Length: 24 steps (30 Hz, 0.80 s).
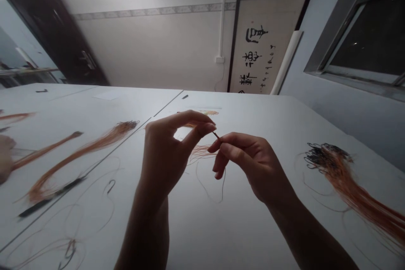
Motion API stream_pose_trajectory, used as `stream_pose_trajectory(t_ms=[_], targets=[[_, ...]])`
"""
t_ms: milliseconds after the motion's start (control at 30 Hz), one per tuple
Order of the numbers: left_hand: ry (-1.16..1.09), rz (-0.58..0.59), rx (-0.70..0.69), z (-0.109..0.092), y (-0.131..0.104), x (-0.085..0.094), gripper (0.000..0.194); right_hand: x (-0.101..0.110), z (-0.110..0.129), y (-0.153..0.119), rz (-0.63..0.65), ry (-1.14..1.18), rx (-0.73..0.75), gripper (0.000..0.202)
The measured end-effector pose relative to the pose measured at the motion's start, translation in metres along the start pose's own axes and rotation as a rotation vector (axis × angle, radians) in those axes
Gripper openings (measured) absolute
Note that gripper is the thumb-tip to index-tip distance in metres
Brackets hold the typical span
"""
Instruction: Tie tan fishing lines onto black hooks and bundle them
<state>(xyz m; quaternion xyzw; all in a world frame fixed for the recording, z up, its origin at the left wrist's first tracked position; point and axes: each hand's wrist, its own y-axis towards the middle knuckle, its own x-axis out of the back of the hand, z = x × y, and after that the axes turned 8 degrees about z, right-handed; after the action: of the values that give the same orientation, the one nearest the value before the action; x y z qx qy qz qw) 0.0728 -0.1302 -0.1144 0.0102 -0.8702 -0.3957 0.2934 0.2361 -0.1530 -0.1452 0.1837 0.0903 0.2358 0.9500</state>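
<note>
Evidently rigid, a thin, dark reddish-brown piece is held in the air above the white tabletop, near the middle of the view. It is slim and straight where it shows; its material is too small to tell. Its long axis slants from upper left, at the left fingertips, down to lower right, at the right ones; both ends are hidden by fingers.

The left hand has its thumb and index finger closed in a pinch on the upper end, with a rounded gap between them further back. The right hand pinches the lower end between thumb and index finger, its other fingers loosely curled below.

Beyond and beneath the hands lie fine, loose orange strands. To the right, a thick bundle of silky, rust-coloured fibres ends in a tangle of glossy black hooks. To the left, a curved bundle tapers beside a dark, flat strip, and a small black hook sits on a hair-thin, looping line. At the far left edge, another person's hand touches a narrow orange bundle.
</note>
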Motion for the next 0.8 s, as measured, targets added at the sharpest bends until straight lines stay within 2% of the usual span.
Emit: stream_pose_trajectory(t_ms=[200, 433, 567, 800], targets=[[0.016, 0.040, -0.012, 0.0011, 0.0005, 0.0017, 0.006, -0.0005, -0.0050, 0.0000, 0.011, 0.025, 0.027, 0.017], [-0.001, 0.087, -0.034, -0.0027, -0.0017, 0.0003, 0.005, 0.0010, 0.0000, 0.0009, -0.018, 0.005, -0.010, 0.023], [-0.069, 0.118, -0.013, -0.0039, -0.0047, -0.0016, 0.013, 0.0010, 0.0003, 0.0021, -0.013, -0.045, -0.001, 0.022], [-0.160, 0.139, -0.009, -0.0052, -0.0058, -0.0018, 0.010, 0.0003, 0.0021, 0.0001, -0.019, -0.101, 0.005, 0.020]])
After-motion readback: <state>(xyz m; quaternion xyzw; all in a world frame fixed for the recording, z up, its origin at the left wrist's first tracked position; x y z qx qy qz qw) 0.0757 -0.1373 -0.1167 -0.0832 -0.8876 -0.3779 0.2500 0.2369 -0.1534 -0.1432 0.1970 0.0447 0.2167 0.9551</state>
